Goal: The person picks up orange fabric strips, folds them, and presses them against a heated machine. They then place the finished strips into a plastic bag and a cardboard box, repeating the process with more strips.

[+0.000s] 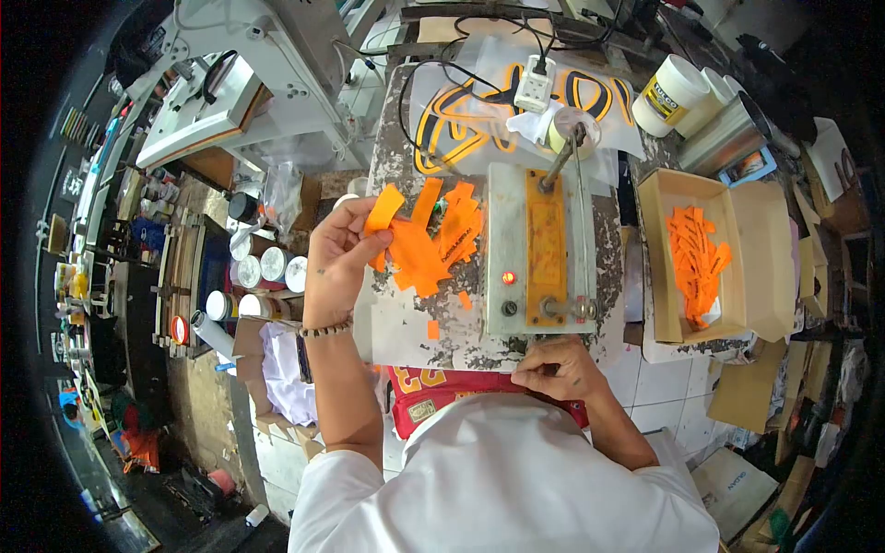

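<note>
My left hand (343,247) pinches an orange fabric strip (384,208) between thumb and fingers, above the left part of the worktable. Under and beside it lies a loose pile of orange strips (426,253), some with dark printed lettering. To the right of the pile stands a grey bench machine (502,230) with an orange plate (546,244), a metal rod and a lit red lamp (508,277). Below the machine's front edge is my right hand (559,367), its fingers curled closed. Whether anything is inside those fingers is hidden.
An open cardboard box (656,276) at the right holds more orange strips. Behind the machine are a white power strip (536,85), black cables and a sheet with orange-black lettering. White tubs (670,95) stand at the back right. A large white machine (240,101) is at the left.
</note>
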`<state>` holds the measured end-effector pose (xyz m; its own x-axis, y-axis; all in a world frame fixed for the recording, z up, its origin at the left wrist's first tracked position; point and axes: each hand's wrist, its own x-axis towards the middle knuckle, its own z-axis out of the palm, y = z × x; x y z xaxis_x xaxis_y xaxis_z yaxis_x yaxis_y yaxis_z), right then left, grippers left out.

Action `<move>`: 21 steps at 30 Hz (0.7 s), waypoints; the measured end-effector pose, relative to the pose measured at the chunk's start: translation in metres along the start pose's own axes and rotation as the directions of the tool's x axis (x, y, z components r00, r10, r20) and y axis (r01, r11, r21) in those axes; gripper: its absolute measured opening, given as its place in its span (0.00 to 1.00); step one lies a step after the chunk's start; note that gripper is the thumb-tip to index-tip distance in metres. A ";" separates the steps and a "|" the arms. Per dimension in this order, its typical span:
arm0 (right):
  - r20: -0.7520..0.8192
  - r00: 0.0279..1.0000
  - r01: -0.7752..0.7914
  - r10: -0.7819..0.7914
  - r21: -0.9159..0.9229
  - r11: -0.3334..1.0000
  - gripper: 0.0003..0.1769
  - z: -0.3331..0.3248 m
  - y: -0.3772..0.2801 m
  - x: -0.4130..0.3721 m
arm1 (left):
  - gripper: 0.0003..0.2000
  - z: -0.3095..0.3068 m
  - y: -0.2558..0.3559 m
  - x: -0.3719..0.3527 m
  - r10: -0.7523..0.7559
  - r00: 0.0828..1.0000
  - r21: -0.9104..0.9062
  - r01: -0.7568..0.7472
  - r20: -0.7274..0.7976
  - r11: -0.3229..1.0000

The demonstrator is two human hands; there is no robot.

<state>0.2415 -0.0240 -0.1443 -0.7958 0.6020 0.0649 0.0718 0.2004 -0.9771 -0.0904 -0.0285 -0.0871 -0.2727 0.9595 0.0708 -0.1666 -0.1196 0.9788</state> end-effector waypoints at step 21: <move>-0.040 0.965 -0.226 0.260 0.384 0.895 0.25 0.087 -0.024 0.031 | 0.07 0.044 0.007 -0.113 -0.210 0.975 0.193 0.194 0.070 0.962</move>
<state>0.1631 -0.0776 -0.1368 -0.7249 0.6639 -0.1835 0.0129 -0.2532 -0.9673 -0.0194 -0.1265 -0.0802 -0.1646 0.9786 -0.1234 -0.0299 0.1201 0.9923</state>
